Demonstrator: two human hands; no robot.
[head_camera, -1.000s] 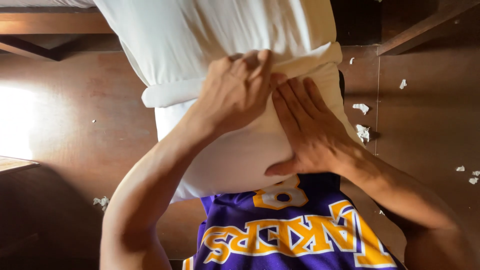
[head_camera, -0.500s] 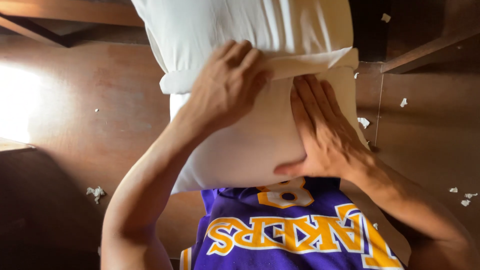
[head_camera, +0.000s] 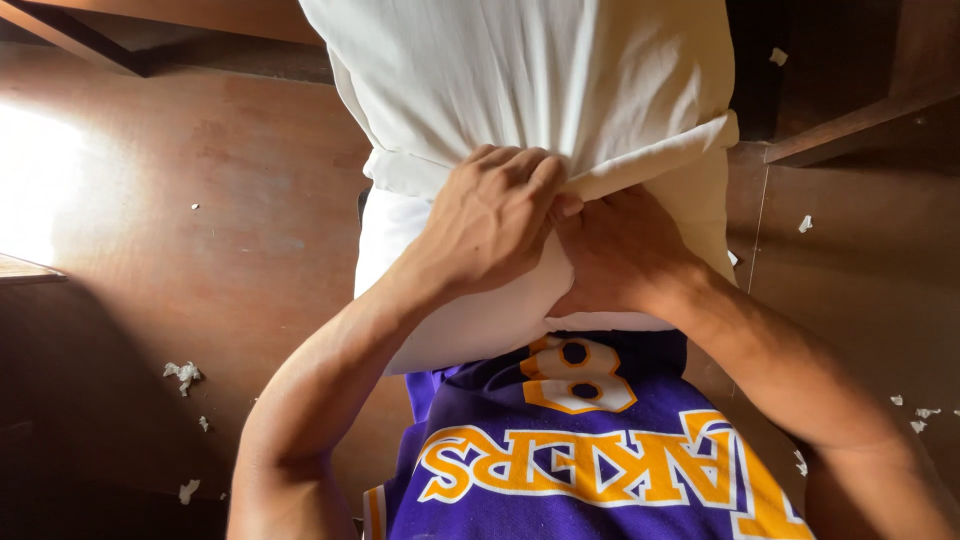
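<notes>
So the left hand (head_camera: 495, 222) was clamped on the open edge of the white pillowcase (head_camera: 540, 90), fingers curled tight around the hem. The right hand (head_camera: 620, 255) was also gripping that hem, right next to it, pressed against the cream pillow (head_camera: 470, 325). The pillow was held against the person's chest, over a purple jersey (head_camera: 590, 460), with the brown wooden floor (head_camera: 220, 250) below
</notes>
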